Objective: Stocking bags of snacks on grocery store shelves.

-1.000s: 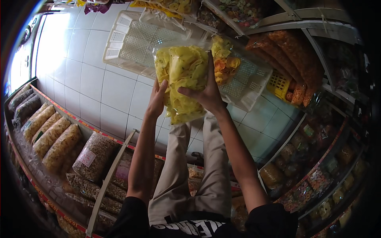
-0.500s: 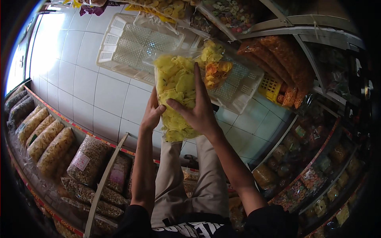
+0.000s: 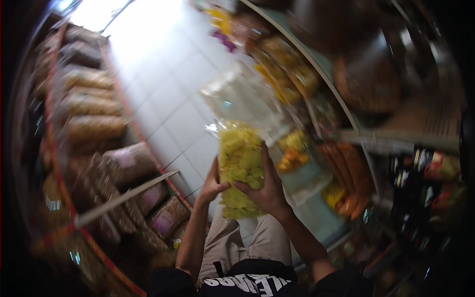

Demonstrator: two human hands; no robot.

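**A:** At mid-frame, log the bag (image 3: pixel 241 168) first. Position?

**B:** Clear bag of yellow chips, held upright over the white tiled floor (image 3: pixel 163 99). It is above the person's beige trousers (image 3: pixel 227 242). Picture is motion-blurred, so fine detail is poor.

**A:** Hands?

**B:** Left hand (image 3: pixel 213 184) is against the bag's left side, low down, thumb across the front, fingers behind it. Right hand (image 3: pixel 267 185) grips the bag's right side, fingers spread up along the front. Both are grasping the bag; neither is free.

**A:** Just right of the bag?

**B:** A second clear bag (image 3: pixel 292 153) with yellow and orange pieces, touching or just beside it; cannot tell which. Behind the top of the bag, a clear plastic crate (image 3: pixel 237 96), blurred.

**A:** Further right of the bag?

**B:** Orange snack packs (image 3: pixel 349 171) and a curved shelf edge (image 3: pixel 316 69) with blurred goods above it.

**A:** Left of the bag?

**B:** Well apart, a row of large sacks (image 3: pixel 91 126) of brownish snacks along a red-edged rack. A pale wooden slat (image 3: pixel 126 195) runs diagonally between the sacks and the left forearm.

**A:** Below the bag?

**B:** Dark shirt (image 3: pixel 252 282) with pale lettering at the lower edge.
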